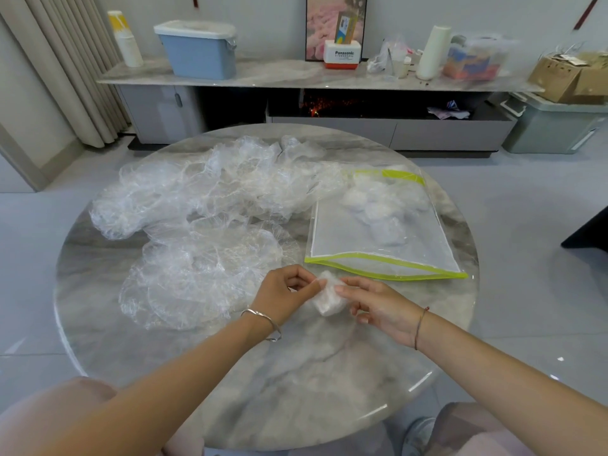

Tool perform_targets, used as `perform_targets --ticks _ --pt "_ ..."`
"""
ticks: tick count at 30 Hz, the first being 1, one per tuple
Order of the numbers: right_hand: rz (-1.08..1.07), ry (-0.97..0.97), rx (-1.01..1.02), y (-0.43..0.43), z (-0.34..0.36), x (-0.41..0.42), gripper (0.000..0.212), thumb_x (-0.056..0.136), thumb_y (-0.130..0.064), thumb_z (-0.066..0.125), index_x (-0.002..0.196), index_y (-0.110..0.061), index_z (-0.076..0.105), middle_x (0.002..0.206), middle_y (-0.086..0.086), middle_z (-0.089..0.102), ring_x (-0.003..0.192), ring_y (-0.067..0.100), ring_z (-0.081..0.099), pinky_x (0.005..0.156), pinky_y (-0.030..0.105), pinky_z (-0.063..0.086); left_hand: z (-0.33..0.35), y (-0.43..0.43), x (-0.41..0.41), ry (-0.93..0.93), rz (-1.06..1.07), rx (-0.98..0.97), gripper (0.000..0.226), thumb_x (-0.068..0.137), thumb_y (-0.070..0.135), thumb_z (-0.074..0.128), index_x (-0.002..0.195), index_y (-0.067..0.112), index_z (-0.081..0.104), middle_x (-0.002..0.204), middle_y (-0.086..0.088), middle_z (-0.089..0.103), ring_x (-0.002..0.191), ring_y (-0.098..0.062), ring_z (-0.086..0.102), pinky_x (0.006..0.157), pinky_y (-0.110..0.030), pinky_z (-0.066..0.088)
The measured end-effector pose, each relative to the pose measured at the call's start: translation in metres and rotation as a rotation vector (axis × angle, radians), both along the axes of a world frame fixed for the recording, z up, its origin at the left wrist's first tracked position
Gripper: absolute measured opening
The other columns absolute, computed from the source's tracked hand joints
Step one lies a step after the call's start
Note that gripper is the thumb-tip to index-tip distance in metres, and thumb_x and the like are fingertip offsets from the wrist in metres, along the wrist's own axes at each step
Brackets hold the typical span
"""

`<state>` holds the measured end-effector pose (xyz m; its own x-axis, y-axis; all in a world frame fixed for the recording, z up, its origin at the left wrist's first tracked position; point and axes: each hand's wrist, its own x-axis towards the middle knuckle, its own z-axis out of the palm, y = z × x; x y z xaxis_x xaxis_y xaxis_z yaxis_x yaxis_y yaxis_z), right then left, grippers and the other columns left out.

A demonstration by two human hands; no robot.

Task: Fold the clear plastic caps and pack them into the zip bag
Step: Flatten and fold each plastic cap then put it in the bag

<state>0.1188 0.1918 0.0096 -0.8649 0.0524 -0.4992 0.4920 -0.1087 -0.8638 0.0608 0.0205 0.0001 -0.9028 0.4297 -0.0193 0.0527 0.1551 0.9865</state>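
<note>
Bench carried loose caps heaped left, zip bag right with folded ones inside. Left hand and right hand pinched a small folded cap between fingertips — it likely needed pressing flat, air out, before bagging.

Left hand, right hand, both pinching

Bare marble table before the hands; loose caps crowding left, zip bag right.
</note>
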Motion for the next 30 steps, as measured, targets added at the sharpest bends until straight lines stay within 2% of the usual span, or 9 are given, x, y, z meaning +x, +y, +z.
perform_targets --ticks 4,7,9,11,14,20,24,26,30 --pt "-0.008 0.037 0.042 0.004 0.006 -0.001 0.02 0.083 -0.018 0.069 0.102 -0.011 0.07 0.069 -0.004 0.06 0.049 0.004 0.044 0.044 0.014 0.03 0.005 0.012 0.004 -0.053 -0.011 0.042 0.014 0.086 0.013 0.066 0.072 0.01 0.065 0.062 0.006 0.063 0.057 0.002 0.055 0.062 -0.011 0.043" --pt "-0.134 0.067 0.095 0.014 0.008 -0.002 0.005 0.082 -0.01 0.069 0.088 -0.011 0.068 0.061 -0.002 0.055 0.041 0.005 0.042 0.041 0.014 0.029 0.007 0.019 -0.011 0.1 0.021 -0.044 0.021 0.097 0.013 0.049 0.087 0.014 0.068 0.08 0.008 0.065 0.065 0.006 0.053 0.07 -0.011 0.042" --pt "-0.197 0.076 0.106 0.023 0.009 -0.001 0.003 0.082 -0.009 0.069 0.083 -0.011 0.067 0.057 -0.002 0.054 0.039 0.005 0.042 0.04 0.015 0.03 0.0 0.02 -0.031 0.303 0.007 -0.23 0.021 0.095 0.015 0.051 0.111 0.02 0.063 0.103 0.005 0.062 0.086 0.001 0.053 0.082 -0.017 0.042" --pt "-0.234 0.076 0.116 0.031 0.008 0.001 0.003 0.082 -0.009 0.07 0.082 -0.011 0.067 0.056 -0.003 0.054 0.039 0.006 0.042 0.041 0.016 0.032 -0.013 0.027 -0.053 0.525 -0.137 -0.523 0.047 0.088 0.025 0.059 0.133 0.024 0.048 0.135 0.001 0.049 0.119 -0.014 0.044 0.103 -0.027 0.033" --pt "-0.252 0.07 0.129 0.038 0.008 0.005 0.004 0.082 -0.01 0.07 0.085 -0.01 0.068 0.059 -0.001 0.054 0.041 0.006 0.043 0.043 0.016 0.033 -0.024 0.043 -0.072 0.634 -0.272 -0.787 0.064 0.084 0.04 0.064 0.142 0.029 0.037 0.152 0.005 0.028 0.136 -0.021 0.026 0.112 -0.036 0.026" --pt "-0.235 0.118 0.178 0.043 0.012 0.008 0.004 0.083 -0.007 0.068 0.085 -0.009 0.066 0.057 -0.001 0.057 0.04 0.006 0.045 0.043 0.016 0.035 -0.02 0.061 -0.084 0.618 -0.129 -0.694 0.033 0.093 0.036 0.054 0.124 0.027 0.06 0.128 0.002 0.06 0.119 -0.018 0.053 0.094 -0.025 0.038" --pt "-0.313 0.305 0.237 0.037 0.012 0.006 0.009 0.081 0.0 0.069 0.079 -0.007 0.063 0.067 0.005 0.06 0.042 0.008 0.052 0.043 0.017 0.043 0.006 0.07 -0.081 0.66 -0.003 -0.657 0.032 0.097 0.04 0.044 0.117 0.028 0.066 0.109 -0.002 0.07 0.102 -0.022 0.063 0.078 -0.031 0.045" --pt "-0.393 0.511 0.406 0.039 0.012 0.001 0.016 0.08 -0.003 0.071 0.073 -0.013 0.062 0.068 -0.001 0.06 0.049 0.009 0.055 0.049 0.017 0.046 0.02 0.075 -0.078 0.692 0.035 -0.649 0.034 0.098 0.042 0.04 0.112 0.027 0.068 0.1 -0.003 0.071 0.096 -0.022 0.063 0.071 -0.031 0.044" --pt "-0.293 0.839 1.012 0.049 0.008 -0.013 0.008 0.082 -0.011 0.072 0.08 -0.016 0.066 0.08 -0.008 0.064 0.067 0.003 0.053 0.061 0.016 0.045 0.033 0.08 -0.07 0.751 0.051 -0.638 0.036 0.099 0.04 0.039 0.104 0.022 0.07 0.092 -0.003 0.07 0.089 -0.023 0.062 0.064 -0.03 0.038"
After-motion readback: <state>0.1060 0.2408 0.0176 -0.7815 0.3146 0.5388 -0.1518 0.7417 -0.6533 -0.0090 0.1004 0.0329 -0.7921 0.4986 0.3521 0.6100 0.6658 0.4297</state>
